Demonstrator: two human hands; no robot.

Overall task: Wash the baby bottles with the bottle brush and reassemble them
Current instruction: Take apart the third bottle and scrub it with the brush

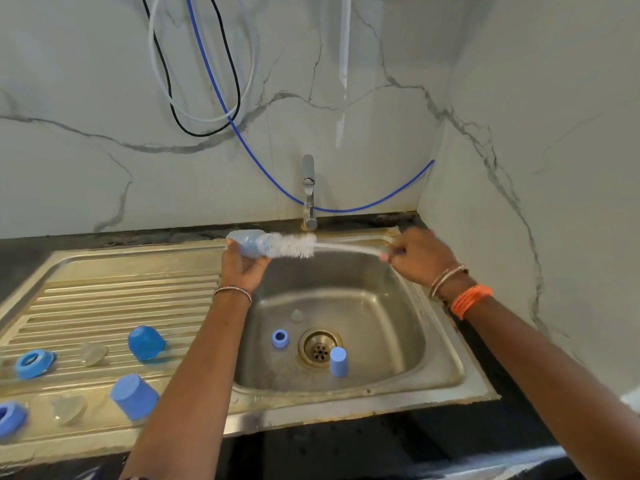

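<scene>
left hand raised over sink, fingers curled round baby bottle lying sideways | right hand grips bottle brush handle, bristles partly inside bottle mouth | tap just behind | steel drainboard left holds blue caps, rings | marble-veined wall

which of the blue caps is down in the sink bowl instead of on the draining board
The small light blue cap standing beside the drain. The other two caps sit on the ribbed draining board to the left.
</scene>
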